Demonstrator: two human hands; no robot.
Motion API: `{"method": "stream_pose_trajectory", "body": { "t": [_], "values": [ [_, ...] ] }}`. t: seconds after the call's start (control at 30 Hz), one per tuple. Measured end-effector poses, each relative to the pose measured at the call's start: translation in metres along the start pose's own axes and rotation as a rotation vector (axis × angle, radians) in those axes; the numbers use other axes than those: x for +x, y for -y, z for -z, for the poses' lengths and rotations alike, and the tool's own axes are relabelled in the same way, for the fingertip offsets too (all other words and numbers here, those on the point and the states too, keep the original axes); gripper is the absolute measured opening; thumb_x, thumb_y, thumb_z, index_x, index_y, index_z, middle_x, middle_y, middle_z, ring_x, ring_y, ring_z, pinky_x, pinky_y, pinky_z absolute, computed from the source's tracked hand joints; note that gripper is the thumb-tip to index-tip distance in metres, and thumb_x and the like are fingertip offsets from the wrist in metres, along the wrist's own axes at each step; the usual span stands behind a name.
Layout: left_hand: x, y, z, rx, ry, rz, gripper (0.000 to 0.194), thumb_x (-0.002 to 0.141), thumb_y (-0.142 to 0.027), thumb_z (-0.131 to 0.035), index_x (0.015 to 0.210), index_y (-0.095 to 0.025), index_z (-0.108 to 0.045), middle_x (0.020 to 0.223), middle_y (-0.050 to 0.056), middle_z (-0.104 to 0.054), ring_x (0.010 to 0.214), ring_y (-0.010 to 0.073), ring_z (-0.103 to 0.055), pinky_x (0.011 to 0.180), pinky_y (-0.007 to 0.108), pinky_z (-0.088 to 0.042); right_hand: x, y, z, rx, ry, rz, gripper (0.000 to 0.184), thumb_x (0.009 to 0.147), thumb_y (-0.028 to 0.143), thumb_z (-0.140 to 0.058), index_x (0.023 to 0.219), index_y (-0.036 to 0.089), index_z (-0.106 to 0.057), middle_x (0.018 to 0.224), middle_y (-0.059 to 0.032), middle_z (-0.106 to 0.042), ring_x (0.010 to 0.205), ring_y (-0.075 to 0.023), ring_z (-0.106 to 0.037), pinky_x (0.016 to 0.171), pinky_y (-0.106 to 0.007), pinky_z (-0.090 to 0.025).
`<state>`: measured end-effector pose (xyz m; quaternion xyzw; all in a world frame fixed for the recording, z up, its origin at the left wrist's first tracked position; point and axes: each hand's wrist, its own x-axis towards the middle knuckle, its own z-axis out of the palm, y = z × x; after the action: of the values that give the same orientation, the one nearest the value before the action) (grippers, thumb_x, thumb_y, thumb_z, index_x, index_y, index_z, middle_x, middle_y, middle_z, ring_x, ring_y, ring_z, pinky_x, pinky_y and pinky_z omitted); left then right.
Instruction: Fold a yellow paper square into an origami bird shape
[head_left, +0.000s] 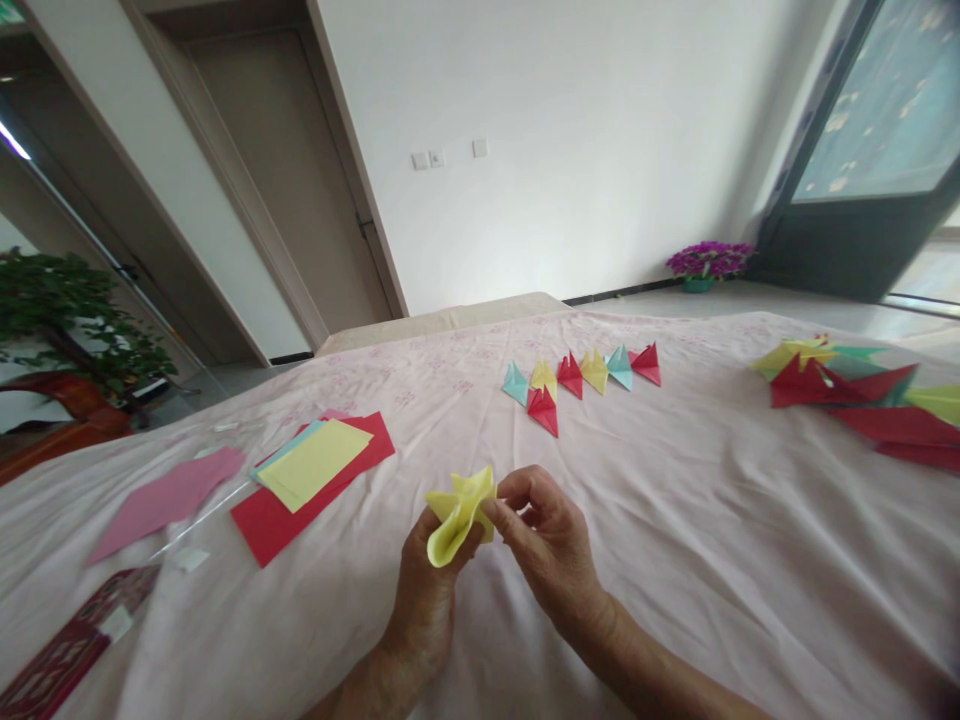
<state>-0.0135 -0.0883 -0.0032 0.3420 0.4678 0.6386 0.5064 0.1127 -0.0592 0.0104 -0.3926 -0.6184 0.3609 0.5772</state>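
The left hand (431, 590) is gripping a folded yellow paper (457, 515) from below, its fingers and thumb clamped on the piece, while the right hand (551, 540) is pinching the paper's right edge between thumb and forefinger, the other fingers curling inward. The paper is hovering over the near middle of a pale pink cloth (675, 600), its points facing up and one rounded fold opening toward the wearer. Beyond it, a row of small folded pieces (570, 374) in teal, yellow and red is standing on the cloth, with a red one (543, 410) sitting just in front of the row's left part. Off to the left, yellow sheets (319, 465) are lying on larger red paper (270, 525), beside a pink sheet (169, 500); at the far right, larger folded papers (840, 380) are lying in a cluster
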Motion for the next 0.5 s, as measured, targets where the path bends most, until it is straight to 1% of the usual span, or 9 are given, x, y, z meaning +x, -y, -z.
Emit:
{"method": "stream_pose_trajectory", "body": {
  "t": [0.1, 0.17, 0.27, 0.33, 0.4, 0.5],
  "values": [
    [0.0000, -0.0023, -0.0013, 0.001, -0.022, -0.020, 0.029, 0.061, -0.030, -0.084, 0.083, -0.017, -0.070, 0.069, -0.002, -0.061, 0.066, 0.0141, -0.053, 0.065, 0.025, -0.043, 0.0015, 0.0040, 0.0009, -0.010, 0.004, 0.036, 0.021, 0.086, 0.030, -0.062, 0.068, 0.020, -0.059, 0.074, -0.0007, -0.057, 0.065, -0.0136, -0.056, 0.054, -0.025, -0.044],
    [0.0005, -0.0033, -0.0017, 0.004, -0.018, -0.031, 0.031, 0.059, -0.031, -0.085, 0.083, -0.017, -0.071, 0.066, -0.003, -0.059, 0.064, 0.0137, -0.051, 0.064, 0.025, -0.042, 0.0016, 0.0051, 0.0008, 0.005, 0.006, 0.032, 0.022, 0.087, 0.030, -0.061, 0.068, 0.020, -0.059, 0.077, -0.0018, -0.058, 0.068, -0.0145, -0.057, 0.055, -0.025, -0.045],
    [0.0013, -0.0037, -0.0015, 0.030, -0.005, -0.041, 0.033, 0.059, -0.032, -0.085, 0.085, -0.018, -0.071, 0.066, -0.003, -0.058, 0.061, 0.0123, -0.048, 0.064, 0.025, -0.042, 0.0012, 0.0028, -0.0009, 0.096, 0.011, -0.063, 0.018, 0.087, 0.033, -0.060, 0.075, 0.020, -0.062, 0.080, -0.0022, -0.062, 0.069, -0.0151, -0.058, 0.056, -0.026, -0.047],
    [0.0017, -0.0032, -0.0011, 0.044, 0.003, -0.051, 0.032, 0.060, -0.032, -0.085, 0.085, -0.017, -0.071, 0.065, -0.003, -0.057, 0.060, 0.0117, -0.047, 0.064, 0.025, -0.041, 0.0011, -0.0002, -0.0024, 0.171, 0.003, -0.155, 0.017, 0.085, 0.035, -0.062, 0.080, 0.019, -0.063, 0.076, -0.0010, -0.063, 0.065, -0.0143, -0.058, 0.055, -0.026, -0.047],
    [0.0020, -0.0024, -0.0006, 0.052, 0.010, -0.056, 0.030, 0.061, -0.032, -0.084, 0.083, -0.017, -0.070, 0.066, -0.003, -0.056, 0.061, 0.0117, -0.046, 0.064, 0.024, -0.041, 0.0013, -0.0028, -0.0035, 0.223, -0.018, -0.227, 0.017, 0.082, 0.036, -0.065, 0.080, 0.019, -0.063, 0.070, 0.0004, -0.062, 0.059, -0.0131, -0.056, 0.053, -0.025, -0.047],
    [0.0029, -0.0005, 0.0005, 0.054, 0.015, -0.047, 0.030, 0.061, -0.033, -0.084, 0.084, -0.017, -0.070, 0.065, -0.004, -0.054, 0.060, 0.0113, -0.045, 0.063, 0.024, -0.041, 0.0024, -0.0034, -0.0042, 0.280, -0.041, -0.281, 0.019, 0.077, 0.036, -0.070, 0.076, 0.019, -0.062, 0.066, 0.0017, -0.061, 0.054, -0.0114, -0.053, 0.050, -0.024, -0.045]
  ]
}}
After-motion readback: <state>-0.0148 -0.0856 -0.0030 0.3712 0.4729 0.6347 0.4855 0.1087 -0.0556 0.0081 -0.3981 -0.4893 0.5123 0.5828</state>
